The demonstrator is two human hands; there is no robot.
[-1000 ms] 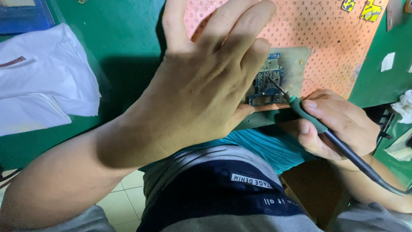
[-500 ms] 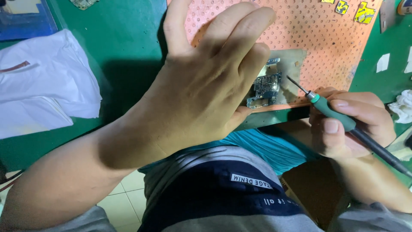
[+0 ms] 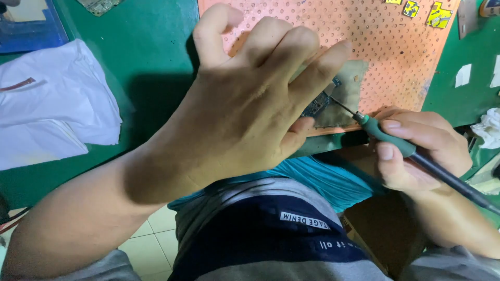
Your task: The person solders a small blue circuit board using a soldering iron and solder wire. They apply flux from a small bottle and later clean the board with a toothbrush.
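We see the green workbench (image 3: 151,62) spread across the top of the view, and on it the orange perforated mat (image 3: 396,52) that reaches from the middle to the right. Our left hand (image 3: 245,114) fills the centre, close to the camera, its fingers spread and loosely bent over the mat's near edge; we cannot tell whether the fingertips press on anything, since the hand hides what lies under it. A crumpled white cloth (image 3: 52,109) lies at the left of the bench, well apart from the hands. Our right hand (image 3: 416,148) sits at the bench's front edge on the right, fingers closed around a soldering iron (image 3: 396,143) with a green grip and a dark cable trailing off to the lower right. Its thin tip points up and left to the small circuit board (image 3: 317,104), which lies on a grey pad on the mat, half covered by our left fingers.
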